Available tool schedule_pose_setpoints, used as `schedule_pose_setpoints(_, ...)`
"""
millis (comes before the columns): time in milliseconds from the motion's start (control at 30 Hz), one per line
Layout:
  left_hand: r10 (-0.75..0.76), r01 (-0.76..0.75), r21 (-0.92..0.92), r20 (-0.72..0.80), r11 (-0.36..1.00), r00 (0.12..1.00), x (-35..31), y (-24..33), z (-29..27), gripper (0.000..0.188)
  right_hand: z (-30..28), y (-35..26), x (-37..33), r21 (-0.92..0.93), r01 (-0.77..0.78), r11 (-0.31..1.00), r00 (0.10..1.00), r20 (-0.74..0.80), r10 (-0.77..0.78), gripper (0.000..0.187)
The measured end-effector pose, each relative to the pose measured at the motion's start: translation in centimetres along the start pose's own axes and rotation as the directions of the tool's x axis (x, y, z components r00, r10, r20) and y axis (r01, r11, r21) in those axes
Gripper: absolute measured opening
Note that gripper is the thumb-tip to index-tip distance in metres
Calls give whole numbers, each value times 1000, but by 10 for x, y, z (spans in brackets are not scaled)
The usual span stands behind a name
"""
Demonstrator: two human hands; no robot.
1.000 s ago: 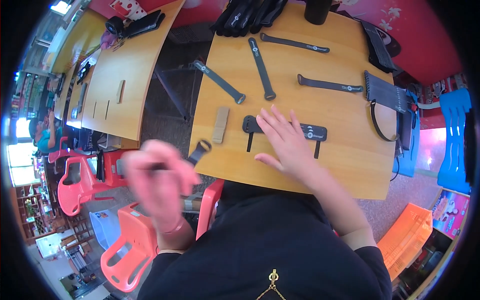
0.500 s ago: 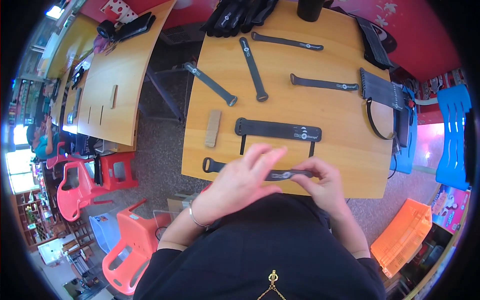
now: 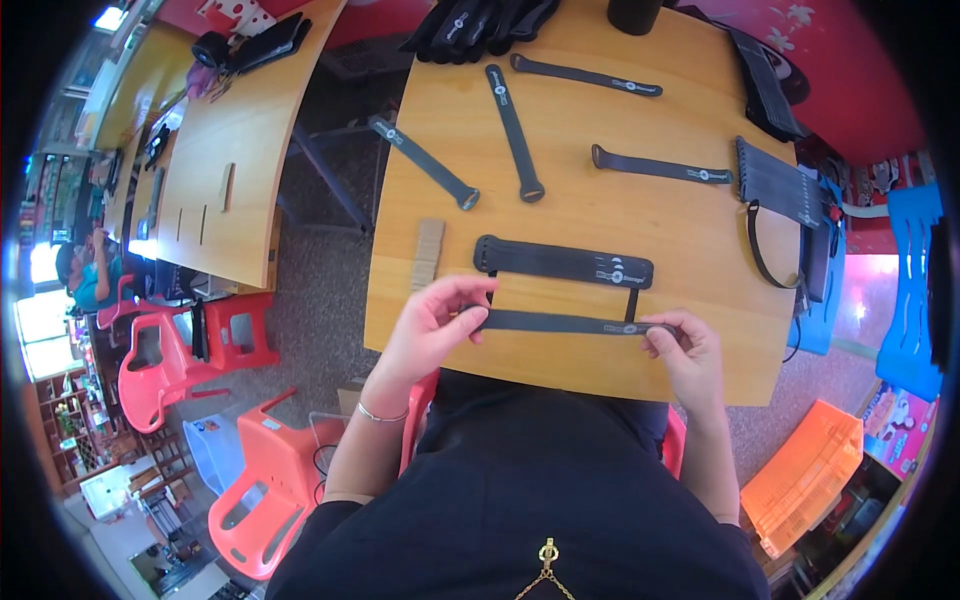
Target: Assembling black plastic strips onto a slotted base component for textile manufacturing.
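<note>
Stretched out flat between my hands is a dark grey strap (image 3: 560,322) with a small pale print near its right end. My left hand (image 3: 440,318) pinches the left end between thumb and fingers, hiding that tip. The right end is pinched by my right hand (image 3: 688,345). Just beyond the held strap, a stack of similar dark straps (image 3: 560,262) lies flat, with two short black bands (image 3: 632,305) under it that reach toward me. A tan cardboard strip (image 3: 427,254) rests left of the stack.
Loose single straps lie farther off: one leftmost (image 3: 425,162), one upright (image 3: 516,140), one at the back (image 3: 585,76), one at right (image 3: 660,166). A black strap pile (image 3: 470,28) and dark cup (image 3: 633,14) stand at the far edge. Strap bundles (image 3: 778,182) sit right.
My left hand has come down from above the strap and taken its left end. The strap is now pulled straight, and my right hand has moved slightly right with its end.
</note>
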State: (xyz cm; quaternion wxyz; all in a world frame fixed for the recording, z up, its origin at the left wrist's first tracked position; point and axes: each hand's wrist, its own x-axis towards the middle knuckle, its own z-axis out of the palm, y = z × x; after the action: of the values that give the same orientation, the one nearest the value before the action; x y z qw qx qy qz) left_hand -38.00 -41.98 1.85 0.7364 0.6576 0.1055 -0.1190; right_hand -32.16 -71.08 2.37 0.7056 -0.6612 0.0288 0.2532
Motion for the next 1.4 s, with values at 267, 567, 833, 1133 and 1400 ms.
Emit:
schedule_pose_setpoints(267,38,-134,-263,-341,955,939,18,-19,-4,13,-4,15,16,-70,39,997,996,-73,-44,11)
schedule_pose_setpoints(567,78,-110,-55,-416,992,906,27,-29,-2,14,-2,22,28,-34,95,995,984,-146,-99,9)
schedule_pose_setpoints(833,48,-59,-10,-443,998,895,34,-38,-2,11,-5,29,34,-90,101,991,981,-156,-114,11)
schedule_pose_setpoints(1133,23,-20,11,-454,1000,891,36,-40,0,10,-5,32,33,-79,121,989,975,-178,-133,11)
schedule_pose_setpoints(1400,29,-22,21,-474,1000,880,38,-43,-2,6,-2,33,35,-91,123,988,973,-185,-138,12)
